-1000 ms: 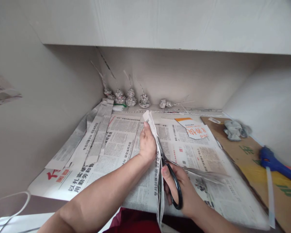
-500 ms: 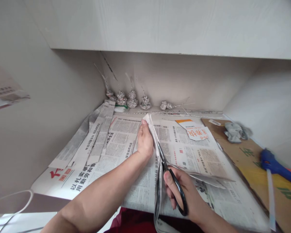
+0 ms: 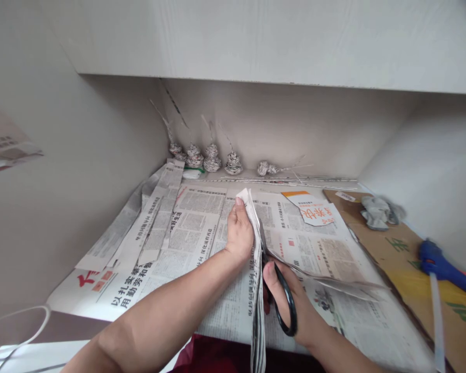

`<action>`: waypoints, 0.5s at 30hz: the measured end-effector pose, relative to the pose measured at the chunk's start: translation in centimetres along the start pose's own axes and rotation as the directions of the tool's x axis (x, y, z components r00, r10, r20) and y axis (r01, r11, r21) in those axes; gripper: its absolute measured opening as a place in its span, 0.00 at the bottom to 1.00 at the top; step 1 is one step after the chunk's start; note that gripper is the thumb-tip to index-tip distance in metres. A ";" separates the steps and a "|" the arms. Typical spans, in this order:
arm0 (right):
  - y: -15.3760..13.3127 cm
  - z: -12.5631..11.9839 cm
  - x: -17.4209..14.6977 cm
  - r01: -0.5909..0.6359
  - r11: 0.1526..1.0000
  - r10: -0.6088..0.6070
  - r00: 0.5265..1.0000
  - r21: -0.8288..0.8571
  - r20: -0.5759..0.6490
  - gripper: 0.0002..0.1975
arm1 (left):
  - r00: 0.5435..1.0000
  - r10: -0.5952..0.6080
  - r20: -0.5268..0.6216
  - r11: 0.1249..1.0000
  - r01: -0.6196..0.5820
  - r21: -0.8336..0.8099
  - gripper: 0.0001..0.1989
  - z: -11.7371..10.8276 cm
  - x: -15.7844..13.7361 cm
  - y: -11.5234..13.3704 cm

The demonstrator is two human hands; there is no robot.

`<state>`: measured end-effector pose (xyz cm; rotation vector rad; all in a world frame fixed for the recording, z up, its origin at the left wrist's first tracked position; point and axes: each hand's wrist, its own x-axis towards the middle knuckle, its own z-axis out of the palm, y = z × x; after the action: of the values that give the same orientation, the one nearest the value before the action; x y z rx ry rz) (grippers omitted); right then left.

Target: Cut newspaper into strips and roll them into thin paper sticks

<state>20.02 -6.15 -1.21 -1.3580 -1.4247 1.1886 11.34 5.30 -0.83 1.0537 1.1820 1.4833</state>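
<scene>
My left hand [image 3: 241, 230] grips a folded stack of newspaper [image 3: 258, 305] near its far end, thumb on top. The stack stands on edge and hangs over the table's front. My right hand [image 3: 289, 292] has its fingers through the handles of black scissors [image 3: 291, 316]. Their blades lie against the stack's right side, mostly hidden by paper. A partly cut newspaper flap [image 3: 334, 285] spreads out to the right of the blades. Beneath both hands lie newspaper sheets [image 3: 202, 207] covering the table.
Cut newspaper strips [image 3: 155, 217] lie at left. Several woven paper gourd shapes [image 3: 212, 159] stand at the back by thin paper rods [image 3: 272, 181]. On the right, cardboard [image 3: 396, 254] bears a blue glue gun [image 3: 446, 267] and a grey crumpled cloth [image 3: 376, 211]. A shelf [image 3: 256, 41] overhangs the back.
The left hand and the newspaper stack have shifted slightly right and nearer. The scissors have gone deeper along the paper, their blades now more covered.
</scene>
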 end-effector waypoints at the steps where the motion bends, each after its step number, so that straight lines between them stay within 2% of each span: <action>1: 0.2 0.1 0.0 -0.009 1.000 0.009 1.000 0.010 -0.002 0.21 | 1.000 0.001 -0.007 1.000 -0.001 0.006 0.29 0.0 0.0 -0.1; 9: 1.9 0.4 0.2 -0.253 0.943 0.250 0.967 0.217 0.041 0.24 | 1.000 0.026 0.013 1.000 -0.026 0.016 0.29 0.0 -0.1 -0.4; 13: 2.6 0.1 0.0 -0.262 0.939 0.261 0.965 0.222 0.036 0.23 | 0.998 0.010 -0.058 0.999 -0.009 0.032 0.29 -0.3 0.4 -0.6; 15: 2.9 -0.1 -0.2 -0.264 0.944 0.257 0.964 0.200 0.063 0.22 | 0.999 -0.004 -0.053 1.000 0.005 0.024 0.30 -0.4 0.9 -0.6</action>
<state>20.80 -6.38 -4.02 -1.4138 -1.1316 1.4953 10.90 6.12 -1.40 1.0332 1.2409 1.5049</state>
